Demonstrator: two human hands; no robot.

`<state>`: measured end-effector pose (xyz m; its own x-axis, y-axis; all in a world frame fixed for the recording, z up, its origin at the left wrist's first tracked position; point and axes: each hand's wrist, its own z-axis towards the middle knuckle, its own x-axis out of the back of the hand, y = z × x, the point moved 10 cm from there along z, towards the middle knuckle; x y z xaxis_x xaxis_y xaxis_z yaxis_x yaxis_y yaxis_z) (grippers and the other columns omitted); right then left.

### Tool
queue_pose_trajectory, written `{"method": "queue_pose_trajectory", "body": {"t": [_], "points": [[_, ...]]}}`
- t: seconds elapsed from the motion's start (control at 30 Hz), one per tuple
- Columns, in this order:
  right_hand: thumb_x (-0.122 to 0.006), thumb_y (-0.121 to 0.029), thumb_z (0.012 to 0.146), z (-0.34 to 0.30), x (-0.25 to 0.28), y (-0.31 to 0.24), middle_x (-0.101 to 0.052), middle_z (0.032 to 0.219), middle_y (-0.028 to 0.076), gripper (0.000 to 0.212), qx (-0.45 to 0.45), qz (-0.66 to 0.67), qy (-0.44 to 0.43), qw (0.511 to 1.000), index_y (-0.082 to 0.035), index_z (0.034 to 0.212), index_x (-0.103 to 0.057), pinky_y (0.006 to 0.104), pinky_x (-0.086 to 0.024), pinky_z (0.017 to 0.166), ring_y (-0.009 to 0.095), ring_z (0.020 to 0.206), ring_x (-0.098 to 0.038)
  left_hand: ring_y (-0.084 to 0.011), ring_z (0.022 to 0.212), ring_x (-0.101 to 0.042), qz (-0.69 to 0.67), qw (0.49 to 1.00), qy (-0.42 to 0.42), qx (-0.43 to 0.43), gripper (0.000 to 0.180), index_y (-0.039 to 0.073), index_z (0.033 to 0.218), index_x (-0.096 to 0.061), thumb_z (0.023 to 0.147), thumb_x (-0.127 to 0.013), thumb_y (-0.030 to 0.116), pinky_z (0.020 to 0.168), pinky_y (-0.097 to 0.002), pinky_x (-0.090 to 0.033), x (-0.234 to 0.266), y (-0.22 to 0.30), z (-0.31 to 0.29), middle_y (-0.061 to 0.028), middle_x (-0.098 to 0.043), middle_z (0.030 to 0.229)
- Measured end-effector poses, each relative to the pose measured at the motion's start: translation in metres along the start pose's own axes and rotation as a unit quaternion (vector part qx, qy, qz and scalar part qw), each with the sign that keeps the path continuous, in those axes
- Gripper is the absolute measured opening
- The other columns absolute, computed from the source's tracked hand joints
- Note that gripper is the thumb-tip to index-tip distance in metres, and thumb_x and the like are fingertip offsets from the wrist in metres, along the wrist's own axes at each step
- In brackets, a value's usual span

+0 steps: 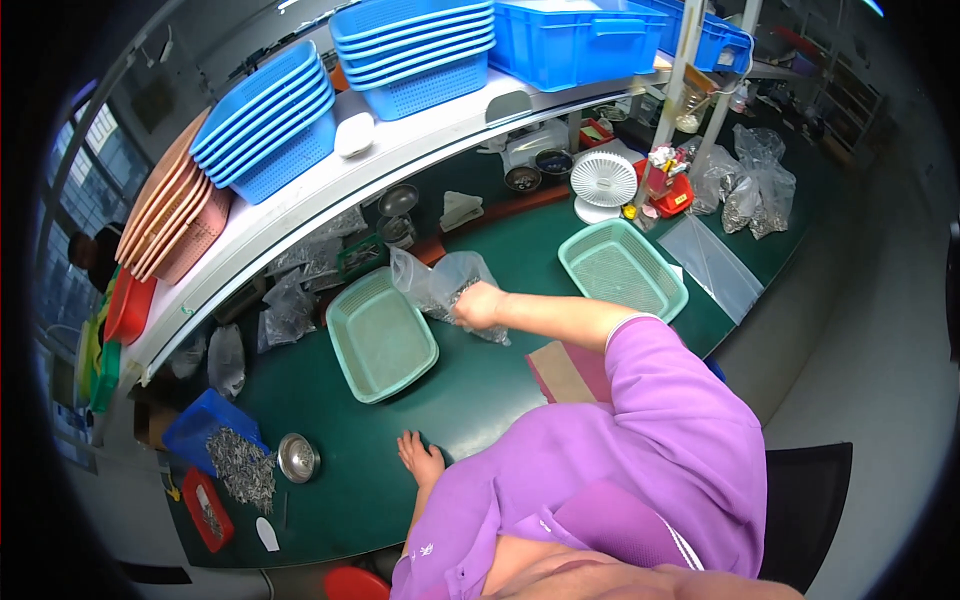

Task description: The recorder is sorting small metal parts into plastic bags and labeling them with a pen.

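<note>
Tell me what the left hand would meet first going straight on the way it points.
Likely the left green basket; only tabletop shows between it and the left hand, though depth is unclear.

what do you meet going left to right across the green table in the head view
Small red tray, round metal bowl, left green basket, right hand, right green basket, clear bags of small parts.

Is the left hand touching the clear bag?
No, the left hand is down on the green table, apart from the clear bag.
</note>
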<state>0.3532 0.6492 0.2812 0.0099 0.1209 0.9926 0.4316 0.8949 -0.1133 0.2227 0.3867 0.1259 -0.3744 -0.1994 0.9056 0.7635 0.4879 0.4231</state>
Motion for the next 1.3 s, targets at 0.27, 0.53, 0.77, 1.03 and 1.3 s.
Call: {"method": "queue_pose_trajectory", "body": {"t": [0.27,0.53,0.77,1.03,1.3], "points": [[-0.056,-0.024,0.072,-0.053,-0.011,-0.13,-0.063,0.067,0.012,0.017,0.012,0.106,0.014,0.994,-0.01,0.068,-0.064,0.0411,-0.049,0.059,0.03,0.067,-0.062,-0.0205,0.066,-0.052,-0.283,0.929,0.02,-0.236,0.08,0.007,0.135,-0.026,0.065,-0.065,-0.001,0.064,-0.034,-0.047,0.124,0.194,-0.027,-0.0133,-0.035,0.133],[-0.046,-0.024,0.083,-0.108,0.024,-0.185,-0.061,0.083,0.016,0.023,0.269,0.326,-0.041,0.905,-0.006,0.086,-0.061,0.0419,-0.046,0.07,0.034,0.076,-0.057,-0.0274,0.069,-0.06,-0.157,0.968,-0.13,-0.148,0.056,0.013,0.119,-0.048,0.068,-0.07,0.015,0.06,-0.036,-0.048,0.113,0.157,-0.045,-0.012,-0.06,0.09],[-0.066,-0.028,0.067,-0.1,0.103,-0.086,-0.053,0.107,0.014,0.043,0.012,0.173,0.169,0.97,-0.01,0.105,-0.057,0.0393,-0.044,0.085,0.032,0.101,-0.05,-0.0313,0.072,-0.058,-0.08,0.948,-0.08,-0.297,0.017,0.007,0.084,-0.056,0.071,-0.064,0.012,0.06,-0.0399,-0.047,0.148,0.199,-0.066,-0.0096,-0.055,0.085],[-0.063,-0.025,0.066,-0.047,0.007,-0.13,-0.059,0.098,0.011,0.041,-0.014,0.031,-0.09,0.995,-0.015,0.106,-0.06,0.0372,-0.047,0.08,0.027,0.095,-0.057,-0.0302,0.072,-0.058,-0.045,0.954,-0.062,-0.289,0.012,0.006,0.078,-0.054,0.074,-0.061,0.015,0.06,-0.0408,-0.047,0.132,0.196,-0.062,-0.0096,-0.054,0.078],[-0.051,-0.009,0.071,-0.061,-0.004,-0.069,-0.065,0.068,0.008,0.016,-0.166,0.09,-0.175,0.966,-0.008,0.071,-0.066,0.0337,-0.05,0.066,0.023,0.07,-0.064,-0.0301,0.071,-0.056,-0.033,0.936,-0.047,-0.347,0.014,0.005,0.072,-0.048,0.075,-0.059,0.013,0.059,-0.0398,-0.046,0.155,0.171,-0.074,-0.0093,-0.052,0.073]]}}
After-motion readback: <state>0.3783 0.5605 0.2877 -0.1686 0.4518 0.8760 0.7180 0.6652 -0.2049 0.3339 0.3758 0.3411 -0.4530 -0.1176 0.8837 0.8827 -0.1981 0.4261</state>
